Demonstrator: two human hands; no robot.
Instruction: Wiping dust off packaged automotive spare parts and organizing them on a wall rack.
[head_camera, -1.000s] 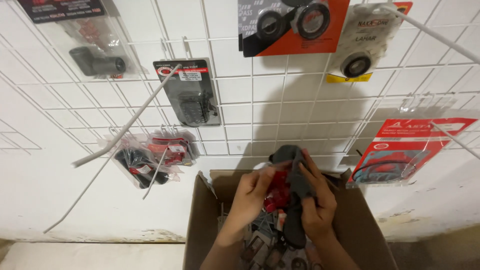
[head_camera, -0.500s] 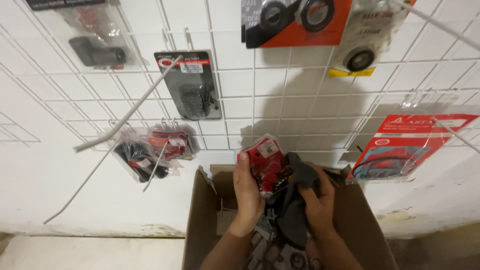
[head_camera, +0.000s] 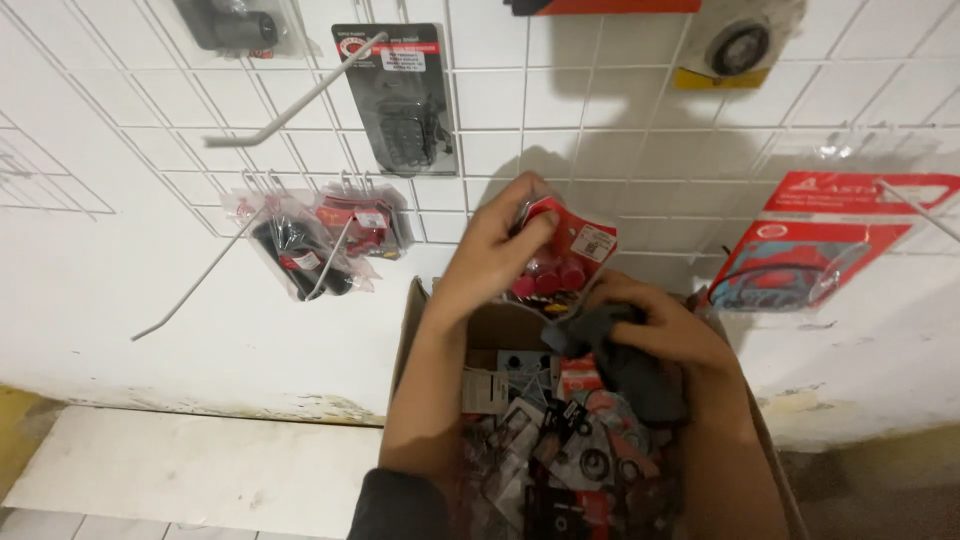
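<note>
My left hand (head_camera: 492, 248) grips a small clear packet of red parts (head_camera: 560, 258) and holds it up in front of the white wire grid wall (head_camera: 620, 150). Just below and to the right, my right hand (head_camera: 660, 330) is closed around a dark grey rubber part (head_camera: 625, 360) over an open cardboard box (head_camera: 420, 310). The box is filled with several small packaged parts (head_camera: 560, 440). Both forearms reach up out of the box.
Bagged red and black parts (head_camera: 320, 240) hang on hooks at the left. A black blister pack (head_camera: 400, 100) hangs above them, and a red carded package (head_camera: 830, 240) hangs at the right. Bare metal hooks (head_camera: 290, 100) stick out from the grid. Pale floor lies at lower left.
My left hand has lifted the red packet out of the box and up toward the grid. My right hand has stayed low with the dark part. The view has dropped slightly.
</note>
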